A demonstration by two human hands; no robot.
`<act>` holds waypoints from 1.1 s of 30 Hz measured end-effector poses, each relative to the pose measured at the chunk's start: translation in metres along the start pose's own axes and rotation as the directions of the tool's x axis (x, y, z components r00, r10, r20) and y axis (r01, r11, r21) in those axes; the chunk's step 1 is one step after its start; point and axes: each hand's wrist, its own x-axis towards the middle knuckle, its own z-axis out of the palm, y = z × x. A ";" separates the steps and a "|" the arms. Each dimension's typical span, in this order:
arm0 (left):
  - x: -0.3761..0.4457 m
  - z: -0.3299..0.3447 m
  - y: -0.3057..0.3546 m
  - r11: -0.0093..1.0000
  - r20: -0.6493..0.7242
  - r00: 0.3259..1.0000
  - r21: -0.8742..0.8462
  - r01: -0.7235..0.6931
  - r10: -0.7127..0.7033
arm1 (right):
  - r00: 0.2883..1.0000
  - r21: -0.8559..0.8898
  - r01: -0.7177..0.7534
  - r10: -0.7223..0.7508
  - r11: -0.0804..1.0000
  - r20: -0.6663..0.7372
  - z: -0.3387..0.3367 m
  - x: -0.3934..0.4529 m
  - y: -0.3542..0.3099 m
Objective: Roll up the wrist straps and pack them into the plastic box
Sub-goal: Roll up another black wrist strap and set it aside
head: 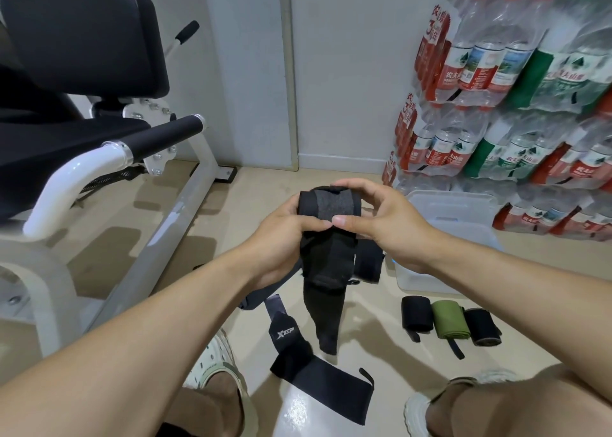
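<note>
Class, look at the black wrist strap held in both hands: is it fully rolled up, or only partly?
Partly rolled. The black wrist strap forms a roll at the top between the left hand and right hand, while its tail hangs loose towards the floor.

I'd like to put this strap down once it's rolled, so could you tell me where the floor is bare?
Bare floor lies between the three rolled straps and the right knee, beside the plastic box. It is crowded under the hands, around the flat black strap.

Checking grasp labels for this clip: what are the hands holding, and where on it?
Both hands hold one black wrist strap at its rolled upper end: left hand and right hand grip the roll from either side, and its unrolled tail hangs down.
</note>
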 end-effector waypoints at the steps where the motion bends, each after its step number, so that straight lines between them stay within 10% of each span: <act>1: 0.001 0.001 -0.001 1.000 -0.017 1.000 -0.022 0.005 -0.006 | 1.000 -0.014 0.003 -0.003 1.000 -0.002 0.001 0.000 0.000; 22: -0.003 0.001 0.007 0.995 -0.051 0.999 -0.102 -0.001 -0.004 | 0.983 -0.226 0.116 -0.145 0.967 -0.116 0.006 0.001 -0.001; 33: -0.001 -0.007 0.009 0.997 -0.047 0.997 0.036 -0.061 0.063 | 0.987 -0.024 -0.161 0.162 0.987 0.016 -0.004 0.001 -0.002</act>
